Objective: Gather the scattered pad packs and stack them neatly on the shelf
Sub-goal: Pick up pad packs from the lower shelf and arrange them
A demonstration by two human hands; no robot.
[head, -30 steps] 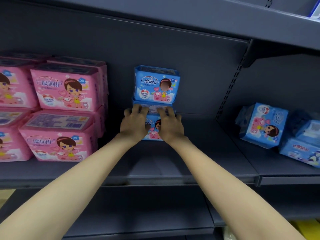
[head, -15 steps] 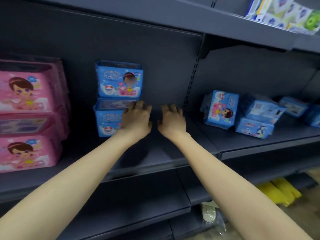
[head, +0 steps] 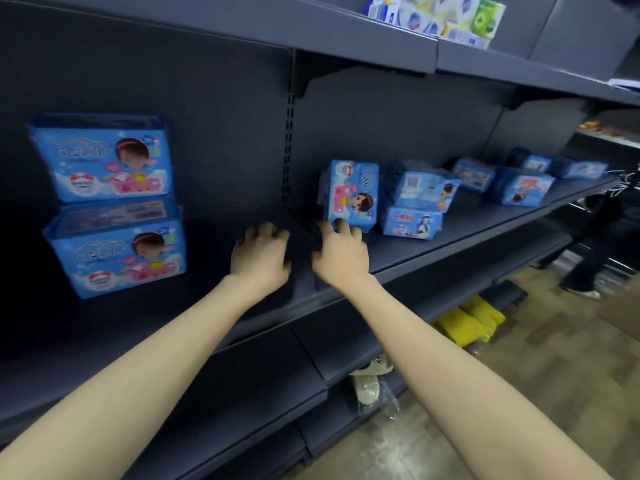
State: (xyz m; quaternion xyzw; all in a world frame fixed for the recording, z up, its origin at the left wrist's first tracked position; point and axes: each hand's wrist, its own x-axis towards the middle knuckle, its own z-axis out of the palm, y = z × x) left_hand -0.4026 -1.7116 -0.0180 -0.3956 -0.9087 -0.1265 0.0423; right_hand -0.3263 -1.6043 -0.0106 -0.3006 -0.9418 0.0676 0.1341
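My left hand [head: 261, 252] and right hand [head: 341, 252] hover side by side over a dark shelf [head: 460, 233], fingers loosely curled, holding nothing. A two-high stack of blue pad packs [head: 110, 206] sits to the left. My right fingertips are at the foot of an upright blue pack [head: 351, 194], with scattered blue packs [head: 410, 221] beyond.

Dark grey metal shelving [head: 433, 244], slotted upright [head: 289, 133]; speckled beige floor [head: 536, 375]; dim light.
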